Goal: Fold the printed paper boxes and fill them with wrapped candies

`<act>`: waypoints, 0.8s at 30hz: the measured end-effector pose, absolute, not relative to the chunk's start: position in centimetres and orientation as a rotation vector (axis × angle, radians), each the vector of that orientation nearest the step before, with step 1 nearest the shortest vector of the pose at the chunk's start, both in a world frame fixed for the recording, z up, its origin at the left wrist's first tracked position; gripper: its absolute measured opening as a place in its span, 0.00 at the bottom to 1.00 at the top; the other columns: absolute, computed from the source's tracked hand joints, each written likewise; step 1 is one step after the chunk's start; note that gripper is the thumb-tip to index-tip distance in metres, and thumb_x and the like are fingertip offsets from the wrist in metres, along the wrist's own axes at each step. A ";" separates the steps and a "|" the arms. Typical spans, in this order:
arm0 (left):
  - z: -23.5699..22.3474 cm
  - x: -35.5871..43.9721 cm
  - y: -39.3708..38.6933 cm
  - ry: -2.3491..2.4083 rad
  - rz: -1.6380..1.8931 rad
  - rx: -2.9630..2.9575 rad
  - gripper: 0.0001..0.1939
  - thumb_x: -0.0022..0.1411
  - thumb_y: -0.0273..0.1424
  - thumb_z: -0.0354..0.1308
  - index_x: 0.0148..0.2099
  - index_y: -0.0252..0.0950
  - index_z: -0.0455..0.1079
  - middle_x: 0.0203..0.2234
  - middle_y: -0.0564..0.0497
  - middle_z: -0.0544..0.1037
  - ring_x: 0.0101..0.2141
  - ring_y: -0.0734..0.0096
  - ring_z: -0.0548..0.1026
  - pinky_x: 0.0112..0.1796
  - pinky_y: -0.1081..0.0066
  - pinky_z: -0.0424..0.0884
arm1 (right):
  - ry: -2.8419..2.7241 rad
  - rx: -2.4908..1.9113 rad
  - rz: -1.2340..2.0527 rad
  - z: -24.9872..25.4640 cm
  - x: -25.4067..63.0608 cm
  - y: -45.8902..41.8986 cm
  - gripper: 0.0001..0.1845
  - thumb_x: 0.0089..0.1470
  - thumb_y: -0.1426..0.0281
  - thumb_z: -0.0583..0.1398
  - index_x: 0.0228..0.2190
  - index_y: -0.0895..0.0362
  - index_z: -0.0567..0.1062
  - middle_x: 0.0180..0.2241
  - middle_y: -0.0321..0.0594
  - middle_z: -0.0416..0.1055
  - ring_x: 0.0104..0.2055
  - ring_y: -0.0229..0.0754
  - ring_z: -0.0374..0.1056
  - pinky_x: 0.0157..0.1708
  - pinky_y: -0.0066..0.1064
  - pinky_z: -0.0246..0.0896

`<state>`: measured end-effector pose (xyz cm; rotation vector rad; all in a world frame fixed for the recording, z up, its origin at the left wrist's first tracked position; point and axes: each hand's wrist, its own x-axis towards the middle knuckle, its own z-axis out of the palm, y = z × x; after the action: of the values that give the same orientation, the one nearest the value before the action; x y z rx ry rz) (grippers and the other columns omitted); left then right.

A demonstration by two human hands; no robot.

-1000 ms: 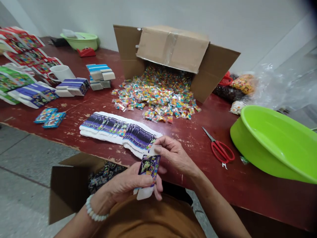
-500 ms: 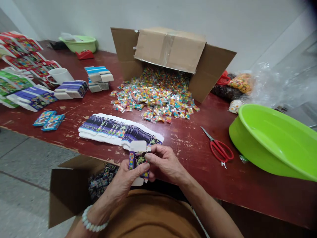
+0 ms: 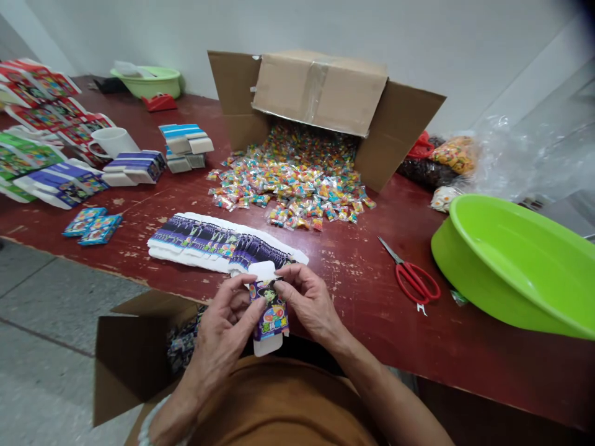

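Left grip (image 3: 227,316) and right grip (image 3: 309,303) clamped on purple carton (image 3: 271,319); end flaps (image 3: 268,345) unclosed. Flat cartons (image 3: 195,238) beyond left grip, unformed.

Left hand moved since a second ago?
Yes: forward, away from the body. Judged against the fanned purple cartons on the table, the left hand is closer to them.

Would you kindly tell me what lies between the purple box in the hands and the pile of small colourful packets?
In the head view, a row of flat purple cartons lies between the purple box and the packets, chiefly its right end.
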<state>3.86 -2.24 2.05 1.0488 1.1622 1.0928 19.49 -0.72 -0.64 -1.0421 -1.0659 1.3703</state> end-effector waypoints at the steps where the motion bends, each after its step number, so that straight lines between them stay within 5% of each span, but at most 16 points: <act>1: 2.0 3.7 -2.0 1.153 1.082 1.024 0.21 0.53 0.36 0.71 0.47 0.41 0.67 0.25 0.56 0.80 0.28 0.71 0.78 0.31 0.75 0.75 | -1.043 -1.034 1.414 -0.7 19.5 -0.7 0.17 0.50 0.58 0.67 0.38 0.55 0.75 0.29 0.33 0.70 0.29 0.35 0.62 0.31 0.28 0.59; 7: 2.2 3.3 -1.5 1.079 0.978 0.958 0.15 0.54 0.37 0.69 0.38 0.38 0.68 0.22 0.59 0.77 0.23 0.78 0.73 0.27 0.79 0.70 | -0.970 -1.042 1.649 -0.6 20.4 0.4 0.18 0.47 0.56 0.70 0.28 0.59 0.75 0.26 0.33 0.69 0.28 0.33 0.61 0.31 0.27 0.58; 11: 2.2 3.2 -1.7 1.066 0.988 1.015 0.11 0.55 0.34 0.69 0.36 0.38 0.69 0.25 0.57 0.78 0.27 0.77 0.74 0.30 0.80 0.70 | -0.947 -0.973 1.732 0.1 21.0 1.0 0.23 0.38 0.62 0.75 0.34 0.57 0.76 0.27 0.31 0.72 0.27 0.33 0.64 0.31 0.26 0.60; 18: 2.0 3.7 -2.1 1.002 1.044 0.809 0.28 0.55 0.39 0.70 0.53 0.45 0.61 0.32 0.56 0.80 0.28 0.69 0.79 0.31 0.72 0.75 | -1.199 -0.993 1.371 0.3 20.6 0.4 0.14 0.48 0.59 0.70 0.26 0.56 0.76 0.28 0.35 0.73 0.29 0.36 0.66 0.32 0.29 0.63; 24: 1.9 4.2 -2.4 0.984 0.813 0.677 0.25 0.64 0.50 0.57 0.53 0.36 0.68 0.26 0.51 0.78 0.18 0.72 0.73 0.21 0.73 0.68 | -1.312 -1.002 1.472 0.3 20.5 0.1 0.13 0.55 0.59 0.65 0.31 0.57 0.76 0.39 0.41 0.78 0.27 0.34 0.69 0.28 0.28 0.66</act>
<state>4.21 -2.45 1.88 0.6770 0.9835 0.8126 20.54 0.07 0.35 -1.0018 -1.3125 1.4720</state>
